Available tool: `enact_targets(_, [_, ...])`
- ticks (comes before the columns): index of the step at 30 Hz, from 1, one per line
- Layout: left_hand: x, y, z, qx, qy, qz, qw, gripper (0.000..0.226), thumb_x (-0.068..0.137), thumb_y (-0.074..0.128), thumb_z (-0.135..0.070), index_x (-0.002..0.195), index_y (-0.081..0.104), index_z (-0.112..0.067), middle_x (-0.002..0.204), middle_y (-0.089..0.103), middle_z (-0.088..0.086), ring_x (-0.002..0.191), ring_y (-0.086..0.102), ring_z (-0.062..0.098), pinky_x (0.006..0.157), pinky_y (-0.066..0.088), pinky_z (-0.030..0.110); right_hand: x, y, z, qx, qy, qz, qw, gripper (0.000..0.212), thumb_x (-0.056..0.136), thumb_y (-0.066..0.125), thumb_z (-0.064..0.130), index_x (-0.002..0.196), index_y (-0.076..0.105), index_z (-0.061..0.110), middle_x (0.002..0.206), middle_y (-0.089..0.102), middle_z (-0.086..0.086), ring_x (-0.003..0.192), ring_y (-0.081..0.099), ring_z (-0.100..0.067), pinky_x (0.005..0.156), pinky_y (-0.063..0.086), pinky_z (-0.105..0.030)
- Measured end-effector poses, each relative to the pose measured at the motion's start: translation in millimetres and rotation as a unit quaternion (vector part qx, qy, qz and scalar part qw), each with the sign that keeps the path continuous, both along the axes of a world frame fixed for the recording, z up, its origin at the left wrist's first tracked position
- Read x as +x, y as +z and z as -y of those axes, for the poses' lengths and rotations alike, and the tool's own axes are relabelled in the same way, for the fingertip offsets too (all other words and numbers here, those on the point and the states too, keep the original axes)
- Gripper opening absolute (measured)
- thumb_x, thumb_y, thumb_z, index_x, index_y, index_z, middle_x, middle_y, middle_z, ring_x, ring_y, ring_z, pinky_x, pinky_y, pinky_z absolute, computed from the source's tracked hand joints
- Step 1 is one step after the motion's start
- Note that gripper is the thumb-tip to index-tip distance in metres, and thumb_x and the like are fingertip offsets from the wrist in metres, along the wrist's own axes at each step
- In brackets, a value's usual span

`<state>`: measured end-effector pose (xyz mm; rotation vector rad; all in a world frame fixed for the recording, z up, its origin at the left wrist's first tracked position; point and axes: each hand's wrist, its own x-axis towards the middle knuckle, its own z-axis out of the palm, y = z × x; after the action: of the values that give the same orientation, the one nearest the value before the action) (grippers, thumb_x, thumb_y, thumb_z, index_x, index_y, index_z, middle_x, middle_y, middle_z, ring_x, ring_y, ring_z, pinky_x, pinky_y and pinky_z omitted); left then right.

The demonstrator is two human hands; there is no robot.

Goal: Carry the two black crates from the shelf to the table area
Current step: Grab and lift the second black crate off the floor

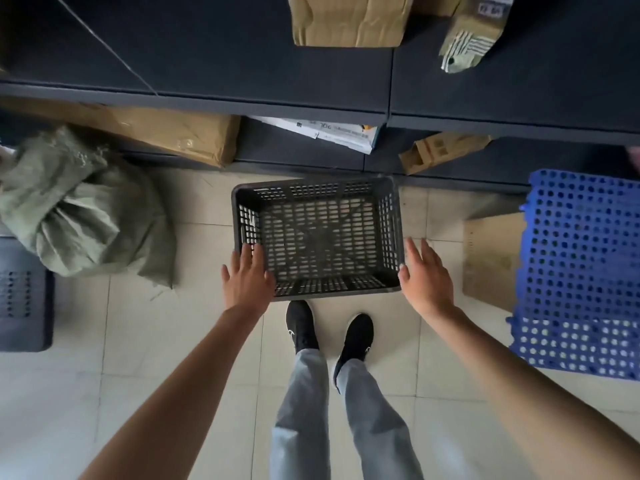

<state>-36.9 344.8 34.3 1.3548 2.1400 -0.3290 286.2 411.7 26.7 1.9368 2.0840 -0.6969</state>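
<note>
A black slotted crate (pixel 317 237) sits upright and empty on the tiled floor, just in front of my feet and below the dark shelf (pixel 207 98). My left hand (pixel 246 280) lies flat over the crate's near left corner, fingers spread, touching the rim. Beside the near right corner my right hand (pixel 426 275) is held with fingers apart, close to the wall, and grips nothing. A second dark perforated crate-like thing (pixel 24 299) shows at the left edge, partly cut off.
A green woven sack (pixel 83 216) slumps on the floor to the left. Blue perforated panels (pixel 581 271) and a flat cardboard sheet (pixel 491 258) lie to the right. Cardboard parcels (pixel 349 19) rest on the shelf levels. Bare tiles stretch behind my feet.
</note>
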Motion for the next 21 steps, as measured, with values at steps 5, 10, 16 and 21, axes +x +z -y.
enact_targets(5, [-27, -66, -37, -0.007, -0.005, -0.002, 1.000, 0.065, 0.098, 0.039, -0.038, 0.155, 0.015, -0.019, 0.165, 0.013, 0.008, 0.151, 0.006, 0.030, 0.121, 0.011, 0.054, -9, -63, -29, -0.006, -0.020, 0.006, 1.000, 0.057, 0.095, 0.050, 0.024, 0.149, 0.033, 0.012, 0.154, 0.035, -0.021, 0.137, 0.039, -0.038, 0.102, 0.045, -0.050])
enact_targets(10, [-47, -123, -50, -0.023, 0.001, -0.011, 1.000, 0.069, 0.096, 0.044, -0.038, 0.155, 0.015, -0.018, 0.165, 0.010, 0.008, 0.151, 0.006, 0.030, 0.120, 0.013, 0.057, -21, -120, -55, -0.003, -0.030, 0.013, 0.999, 0.059, 0.093, 0.052, 0.024, 0.148, 0.033, 0.015, 0.150, 0.040, -0.018, 0.130, 0.047, -0.038, 0.094, 0.050, -0.050])
enact_targets(16, [-63, -167, -54, -0.048, -0.028, -0.047, 0.997, 0.073, 0.093, 0.053, -0.027, 0.155, 0.016, -0.022, 0.165, 0.001, 0.011, 0.151, 0.002, 0.033, 0.118, 0.015, 0.060, -26, -170, -76, 0.001, -0.052, 0.020, 0.998, 0.062, 0.092, 0.054, 0.022, 0.149, 0.030, 0.017, 0.149, 0.040, -0.019, 0.125, 0.051, -0.040, 0.088, 0.054, -0.051])
enact_targets(21, [-70, -195, -57, -0.066, 0.017, -0.047, 0.997, 0.075, 0.089, 0.055, -0.012, 0.154, 0.020, -0.027, 0.165, -0.010, 0.010, 0.151, 0.001, 0.035, 0.112, 0.022, 0.065, -25, -194, -84, 0.004, -0.058, 0.030, 0.998, 0.064, 0.092, 0.053, 0.017, 0.150, 0.025, 0.017, 0.152, 0.034, -0.022, 0.121, 0.053, -0.044, 0.084, 0.055, -0.051])
